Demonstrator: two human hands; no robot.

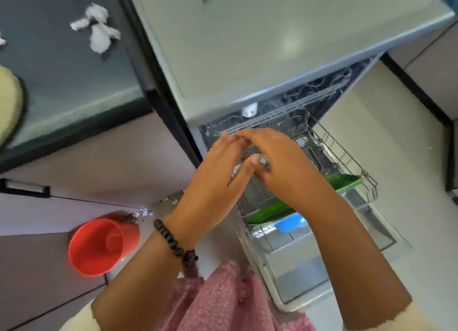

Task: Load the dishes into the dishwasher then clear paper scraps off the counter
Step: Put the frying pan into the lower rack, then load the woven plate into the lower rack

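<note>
Head view looks straight down: both hands meet over the dishwasher's (pixel 285 122) pulled-out rack (pixel 347 162). Left hand (pixel 218 179), with a bead bracelet (pixel 173 241) on its wrist, and right hand (pixel 280 162) cup together around something small and pale between the fingers; motion blur hides what it is, so I cannot tell the grip of either. Green plate (pixel 347 182) sits in the rack at 4 o'clock from the hands, a blue dish (pixel 290 224) in the level below. Up at 10 o'clock, paper scraps (pixel 99 28) lie on the dark surface (pixel 74 83). Down at 8 o'clock, a red cup (pixel 99 246) lies tipped on the floor, tiny scraps just beside it.
</note>
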